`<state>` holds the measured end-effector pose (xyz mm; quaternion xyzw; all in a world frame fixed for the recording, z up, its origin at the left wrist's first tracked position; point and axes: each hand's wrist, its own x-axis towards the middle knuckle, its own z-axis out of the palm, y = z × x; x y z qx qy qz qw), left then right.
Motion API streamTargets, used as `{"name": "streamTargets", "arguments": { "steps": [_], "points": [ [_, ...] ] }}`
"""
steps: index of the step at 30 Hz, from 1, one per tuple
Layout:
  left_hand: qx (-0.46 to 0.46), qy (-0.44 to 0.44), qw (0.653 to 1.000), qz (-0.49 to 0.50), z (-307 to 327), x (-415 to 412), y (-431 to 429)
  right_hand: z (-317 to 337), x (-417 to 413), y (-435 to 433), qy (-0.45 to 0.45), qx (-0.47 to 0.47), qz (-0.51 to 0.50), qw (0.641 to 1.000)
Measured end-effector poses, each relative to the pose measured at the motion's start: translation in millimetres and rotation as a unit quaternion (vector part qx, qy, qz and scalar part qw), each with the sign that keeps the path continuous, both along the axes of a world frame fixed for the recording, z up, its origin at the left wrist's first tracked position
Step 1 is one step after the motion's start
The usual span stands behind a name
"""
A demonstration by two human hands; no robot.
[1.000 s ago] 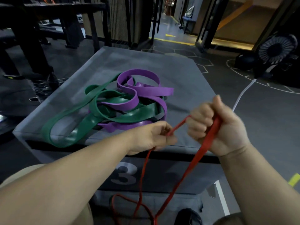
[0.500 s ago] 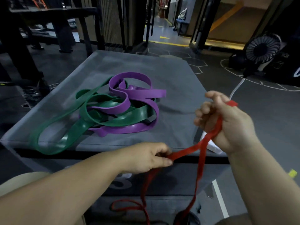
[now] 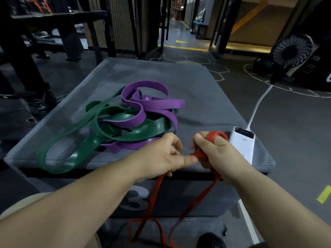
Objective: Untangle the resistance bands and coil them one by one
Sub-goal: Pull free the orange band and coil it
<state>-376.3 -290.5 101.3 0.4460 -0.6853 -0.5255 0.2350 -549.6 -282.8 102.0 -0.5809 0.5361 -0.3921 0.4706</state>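
As hands (image 3: 161,154) (image 3: 217,153) grip, flat red band (image 3: 214,136), looped

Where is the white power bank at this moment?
In the head view, the white power bank lies at the near right corner of the grey box, just right of the right hand.

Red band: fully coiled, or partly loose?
Partly loose. The red band loops over the right hand; long strands hang down.

Three resistance bands are showing: one red band (image 3: 211,136), one green band (image 3: 152,128) and one purple band (image 3: 161,102). Two hands are working, one left hand (image 3: 161,156) and one right hand (image 3: 218,154). One white power bank (image 3: 241,142) is lying on the single counter (image 3: 197,90), and one fan (image 3: 292,51) is standing beyond it.
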Motion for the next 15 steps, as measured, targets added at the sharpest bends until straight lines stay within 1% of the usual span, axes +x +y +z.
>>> {"name": "streamTargets", "arguments": {
  "steps": [1,3,4,5,7,8,10,12,13,15],
  "points": [
    [-0.005,-0.047,0.999,-0.027,-0.8,3.8,-1.3,1.8,-1.4,-1.5,0.005,-0.014,-0.024,1.000],
    [-0.047,-0.155,0.983,-0.082,-4.9,10.1,-2.6,5.5,-7.4,-5.5,-0.010,-0.033,-0.074,0.997],
    [-0.070,-0.191,0.975,-0.090,-7.5,12.7,-3.4,7.3,-12.0,-8.0,-0.028,-0.036,-0.100,0.994],
    [-0.084,-0.204,0.972,-0.081,-7.7,15.4,-4.5,8.9,-17.5,-10.5,-0.045,-0.037,-0.123,0.991],
    [-0.088,-0.176,0.979,-0.052,-4.9,20.7,-6.1,10.4,-27.5,-13.4,-0.058,-0.034,-0.138,0.988],
    [-0.082,-0.136,0.986,-0.045,-1.9,22.7,-6.2,10.2,-30.2,-13.0,-0.057,-0.029,-0.121,0.991],
    [-0.066,-0.042,0.996,-0.052,7.0,26.4,-5.9,7.7,-31.2,-8.6,-0.031,-0.003,-0.055,0.998],
    [-0.060,0.025,0.996,-0.064,16.0,29.0,-3.4,2.5,-27.3,-1.3,0.043,0.049,0.033,0.997],
    [-0.060,0.047,0.995,-0.068,20.4,29.2,-2.6,-1.0,-25.0,1.5,0.068,0.075,0.080,0.992],
    [-0.067,0.068,0.993,-0.063,28.3,28.3,-1.5,-5.4,-19.4,6.8,0.063,0.124,0.146,0.979]
  ]
}}
